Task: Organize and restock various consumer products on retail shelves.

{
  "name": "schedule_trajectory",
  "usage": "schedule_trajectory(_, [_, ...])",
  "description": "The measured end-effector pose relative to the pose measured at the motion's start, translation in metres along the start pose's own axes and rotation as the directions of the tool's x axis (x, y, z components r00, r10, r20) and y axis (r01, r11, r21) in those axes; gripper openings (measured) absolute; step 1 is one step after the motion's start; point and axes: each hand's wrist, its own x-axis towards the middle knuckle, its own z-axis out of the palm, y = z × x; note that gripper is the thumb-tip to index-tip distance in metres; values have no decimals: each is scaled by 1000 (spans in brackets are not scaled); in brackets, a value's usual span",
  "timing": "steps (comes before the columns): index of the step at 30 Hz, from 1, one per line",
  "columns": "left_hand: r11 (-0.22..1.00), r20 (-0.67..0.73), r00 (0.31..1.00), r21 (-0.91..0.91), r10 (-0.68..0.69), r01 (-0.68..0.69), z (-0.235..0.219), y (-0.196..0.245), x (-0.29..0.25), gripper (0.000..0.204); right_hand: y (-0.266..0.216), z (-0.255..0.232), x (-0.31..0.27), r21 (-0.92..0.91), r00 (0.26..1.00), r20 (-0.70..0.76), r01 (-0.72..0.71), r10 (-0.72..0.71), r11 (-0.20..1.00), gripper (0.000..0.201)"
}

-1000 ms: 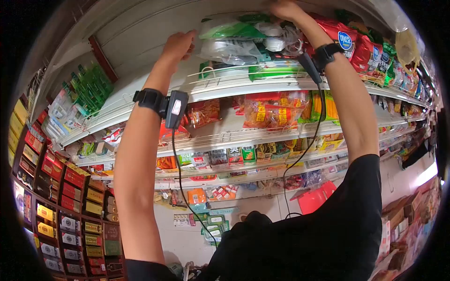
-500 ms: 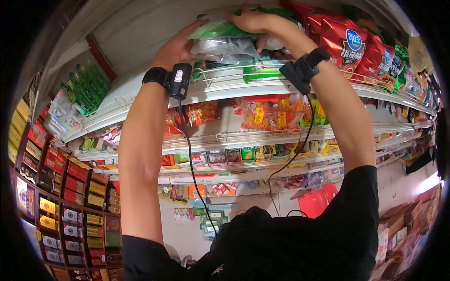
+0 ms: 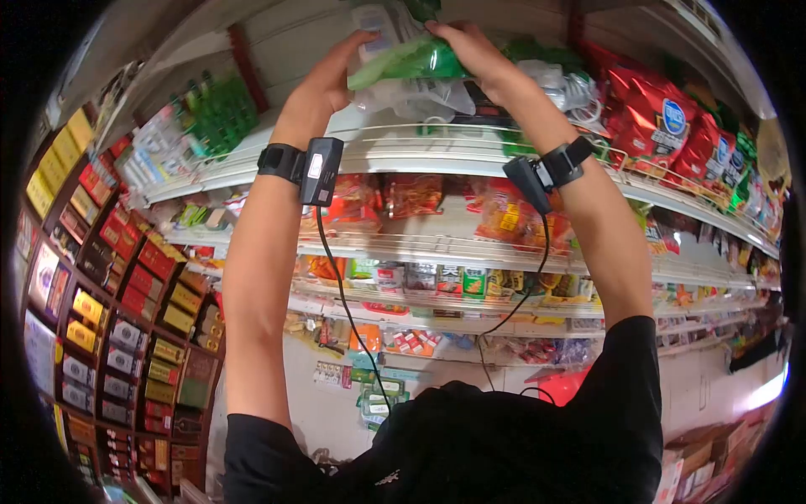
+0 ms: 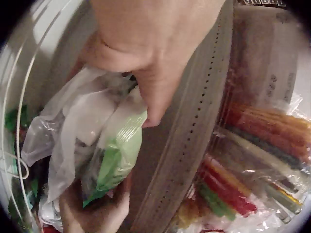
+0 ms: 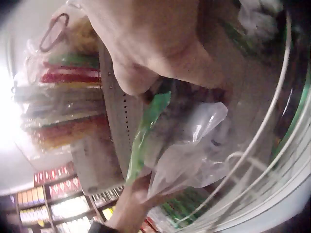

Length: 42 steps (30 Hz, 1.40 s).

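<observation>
My left hand grips the left end of a bundle of plastic packets above the top shelf, its thumb over the upper side. On the bundle's right end is my right hand, fingers curled round it. A green, see-through packet makes up the upper layer. Loose clear plastic with pale contents hangs under it toward the shelf's front. In the left wrist view, the green packet and clear bag lie side by side between both hands. What is inside the packets is too blurred to tell.
A white wire rail runs along the top shelf's front. Red snack bags and a clear bag of white items stand to the right, green bottles to the left. Lower shelves carry packaged food. Black cables hang from both wrist cameras.
The hands, apart at first, have come together and taken hold of the packets. The bundle has moved left along the shelf, away from the clear bag of white items. The head view has turned left.
</observation>
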Motion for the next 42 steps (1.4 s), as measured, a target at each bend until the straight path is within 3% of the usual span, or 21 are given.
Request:
schedule_trajectory(2, [963,-6,991,-235,-136,131,-26,17,-16,47,-18,21,-3,296,945,325,-63,-39,953,75])
schedule_trajectory(3, [970,-26,999,-242,-47,39,-36,25,-32,46,-29,33,0,445,897,442,-229,10,866,63])
schedule_trajectory(6, [977,-78,994,-205,-74,56,-79,43,-76,43,-55,78,-11,511,829,560,-333,-13,793,44])
schedule_trajectory(7, [966,-63,991,-238,-116,98,-95,49,-98,43,-67,90,-19,450,790,598,-192,-135,872,73])
schedule_trajectory(8, [969,-94,989,-232,-112,88,-106,51,-123,43,-76,109,-39,456,772,617,-194,-151,869,73])
schedule_trajectory(10, [976,-234,967,-209,-103,53,-131,43,-172,48,-86,149,-80,496,855,486,-100,-180,862,96])
schedule_trajectory(11, [986,-233,972,-167,-15,-25,-149,32,-194,55,-76,171,-84,523,772,607,-208,-189,827,111])
schedule_trajectory(16, [990,-399,916,-142,-38,-21,-195,-21,-328,74,-49,275,-174,516,600,775,-418,-199,747,104])
schedule_trajectory(19, [989,-564,812,-93,-148,116,-208,-68,-415,82,-7,341,-241,444,458,870,-568,-182,692,95])
schedule_trajectory(25, [856,-684,521,-344,-511,387,-194,-220,-605,93,163,453,-433,78,135,990,-716,29,693,90])
schedule_trajectory(26, [834,-697,467,-392,-544,387,-185,-262,-640,93,207,470,-473,33,105,993,-669,51,743,90])
schedule_trajectory(28, [796,-747,336,-410,-573,445,-158,-361,-719,105,265,478,-561,-148,-1,976,-736,218,660,86])
schedule_trajectory(30, [685,-698,184,-556,-692,471,-121,-419,-777,111,282,473,-623,-521,-240,827,-669,509,531,80])
schedule_trajectory(32, [593,-627,-3,-739,-779,322,-85,-459,-810,117,416,455,-732,-549,-209,819,-554,534,625,82])
schedule_trajectory(33, [575,-635,-45,-726,-771,376,-53,-516,-837,111,460,444,-763,-544,-265,817,-648,512,533,81])
schedule_trajectory(34, [568,-649,-69,-707,-757,421,-22,-568,-869,106,486,434,-789,-529,-300,820,-724,488,443,79])
schedule_trajectory(36, [308,-504,-25,-565,-863,765,-35,-622,-896,87,526,451,-831,-633,-344,740,-647,578,425,77])
schedule_trajectory(38, [264,-431,-101,-704,-897,659,-31,-674,-935,82,565,457,-877,-749,-375,617,-551,692,368,75])
schedule_trajectory(40, [201,-335,-264,-880,-904,430,-5,-756,-970,73,670,458,-946,-761,-356,644,-388,677,519,88])
schedule_trajectory(41, [200,-327,-254,-885,-910,421,2,-710,-953,73,604,441,-905,-749,-311,662,-292,682,594,91])
schedule_trajectory(42, [128,-252,-279,-909,-927,396,10,-809,-999,70,669,482,-950,-729,-346,685,-326,641,602,92])
